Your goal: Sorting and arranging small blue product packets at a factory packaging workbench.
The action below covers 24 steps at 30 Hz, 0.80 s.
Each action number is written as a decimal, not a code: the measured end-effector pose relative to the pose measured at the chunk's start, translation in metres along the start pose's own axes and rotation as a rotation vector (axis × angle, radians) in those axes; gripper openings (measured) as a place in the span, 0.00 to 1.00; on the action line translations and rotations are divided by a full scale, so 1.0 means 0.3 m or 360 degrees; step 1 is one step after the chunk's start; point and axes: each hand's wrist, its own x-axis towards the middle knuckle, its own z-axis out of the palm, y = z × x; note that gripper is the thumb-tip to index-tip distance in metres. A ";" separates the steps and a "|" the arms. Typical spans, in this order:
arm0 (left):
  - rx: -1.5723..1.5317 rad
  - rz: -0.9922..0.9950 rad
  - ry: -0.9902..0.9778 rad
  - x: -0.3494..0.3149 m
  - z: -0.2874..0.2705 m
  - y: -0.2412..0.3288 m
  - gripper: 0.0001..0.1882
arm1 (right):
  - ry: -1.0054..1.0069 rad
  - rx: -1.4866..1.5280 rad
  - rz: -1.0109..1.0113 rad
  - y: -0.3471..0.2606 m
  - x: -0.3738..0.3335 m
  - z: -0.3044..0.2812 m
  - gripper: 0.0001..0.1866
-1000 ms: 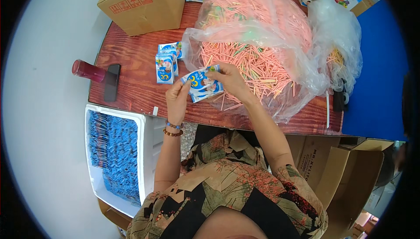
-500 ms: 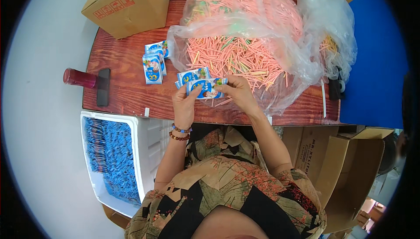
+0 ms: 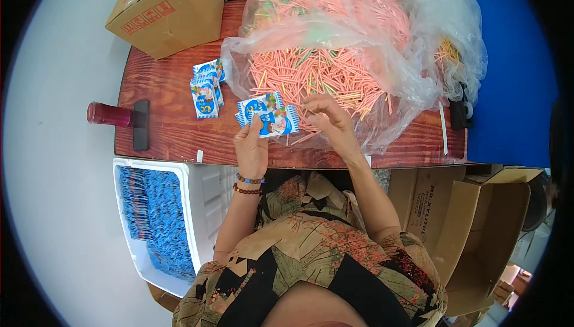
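My left hand is pinched on some packets, thumb on top, just in front of the bag. My right hand is apart from it, over the near side of the bag, with its fingers bent and loose, a bit open, and not on the packets. The top packet's long way goes side to side, right end tipped a little toward the bag. The packets sit between my hands, by the bag's near left part
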 end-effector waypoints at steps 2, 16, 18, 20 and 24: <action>-0.0027 -0.0049 0.0037 -0.005 0.017 0.003 0.08 | -0.0137 -0.0122 -0.0039 -0.066 0.002 0.020 0.08; 0.0062 -0.0132 -0.0061 -0.025 0.011 0.009 0.08 | -0.0468 -0.0546 -0.0012 -0.010 -0.001 0.047 0.12; 0.0045 -0.0111 -0.0004 -0.028 0.019 0.015 0.07 | -0.0520 -0.0537 -0.0072 0.005 -0.008 0.046 0.11; 0.0057 -0.0119 -0.0015 -0.028 0.007 0.006 0.08 | -0.0524 -0.0495 -0.0037 0.006 -0.012 0.047 0.11; 0.0104 -0.0178 -0.0017 -0.035 0.016 0.011 0.09 | -0.0584 -0.0669 -0.0195 -0.005 -0.010 0.038 0.12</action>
